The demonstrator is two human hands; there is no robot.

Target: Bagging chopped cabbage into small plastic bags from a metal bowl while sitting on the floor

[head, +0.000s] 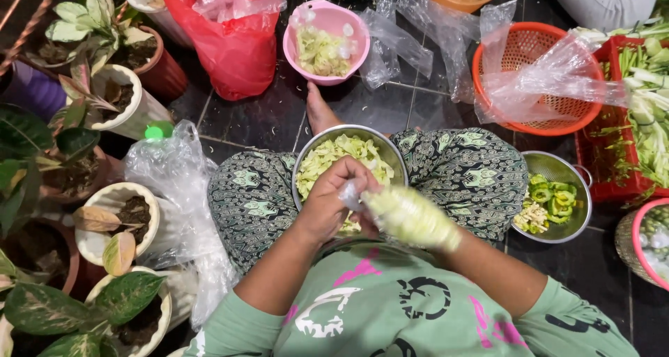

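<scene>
A small clear plastic bag (411,216) stuffed with shredded pale green cabbage is held in front of my chest. My left hand (333,202) pinches its twisted neck. Only the forearm of my right arm shows; my right hand (446,242) is hidden under the bag and seems to cup it from below. Both sit just above a steel bowl (387,148) of shredded cabbage resting in my lap between my crossed legs in patterned trousers.
A pink bowl (357,26) of cabbage and filled bags lies ahead, with a red plastic bag (233,47) on its left. To the right are loose clear bags, an orange basket (519,47), a steel colander (580,211) of cut greens and a red crate (613,141) of vegetables. Potted plants (115,218) line the left.
</scene>
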